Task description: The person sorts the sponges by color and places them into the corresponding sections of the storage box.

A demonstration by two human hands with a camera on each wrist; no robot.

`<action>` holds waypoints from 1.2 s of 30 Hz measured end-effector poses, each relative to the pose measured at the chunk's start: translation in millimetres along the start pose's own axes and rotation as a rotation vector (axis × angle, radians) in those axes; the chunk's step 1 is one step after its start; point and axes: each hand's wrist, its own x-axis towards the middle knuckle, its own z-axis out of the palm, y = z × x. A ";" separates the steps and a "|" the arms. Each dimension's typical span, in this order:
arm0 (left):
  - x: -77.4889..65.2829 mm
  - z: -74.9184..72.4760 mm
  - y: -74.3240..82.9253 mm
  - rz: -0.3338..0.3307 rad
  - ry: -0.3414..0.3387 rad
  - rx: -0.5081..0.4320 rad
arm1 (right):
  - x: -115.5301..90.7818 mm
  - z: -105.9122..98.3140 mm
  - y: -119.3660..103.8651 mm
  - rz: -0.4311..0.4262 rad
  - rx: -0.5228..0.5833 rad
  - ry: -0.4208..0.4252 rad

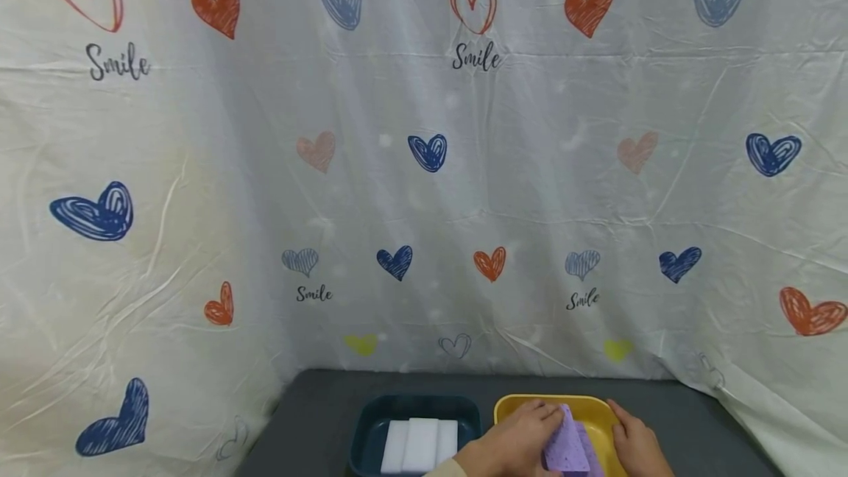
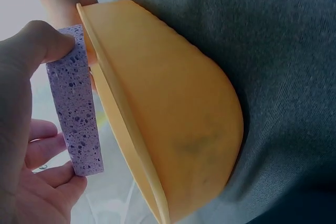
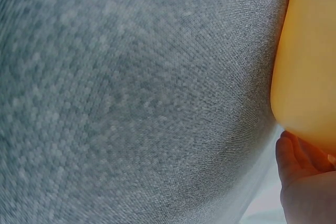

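My left hand (image 1: 513,444) pinches a purple sponge (image 1: 567,444) between thumb and fingers, above the yellow plastic tub (image 1: 552,397). In the left wrist view the sponge (image 2: 77,103) shows its narrow, pitted side, apart from the tub's outer wall (image 2: 168,98). A second purple piece (image 1: 588,447) shows behind the held one, within the tub's outline; its lower part is hidden. My right hand (image 1: 639,444) grips the tub's right rim. In the right wrist view, that hand's fingers (image 3: 294,153) lie against the tub's outside wall (image 3: 310,66).
Left of the yellow tub stands a dark teal tub (image 1: 360,433) holding several white blocks (image 1: 422,444) side by side. Both tubs stand on a dark grey cloth-covered table (image 1: 318,418). A white curtain (image 1: 397,94) printed with hearts hangs behind and along the sides.
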 end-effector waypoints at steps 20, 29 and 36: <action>11.4 10.2 -17.9 -0.044 -0.053 -0.081 | -1.2 1.3 0.7 -0.017 0.032 0.017; 15.8 11.3 -19.0 -0.060 -0.100 -0.110 | -1.2 0.5 -1.4 -0.004 0.023 0.018; 18.6 15.1 -21.8 -0.042 -0.113 -0.101 | -1.7 1.4 -1.1 -0.013 0.024 0.040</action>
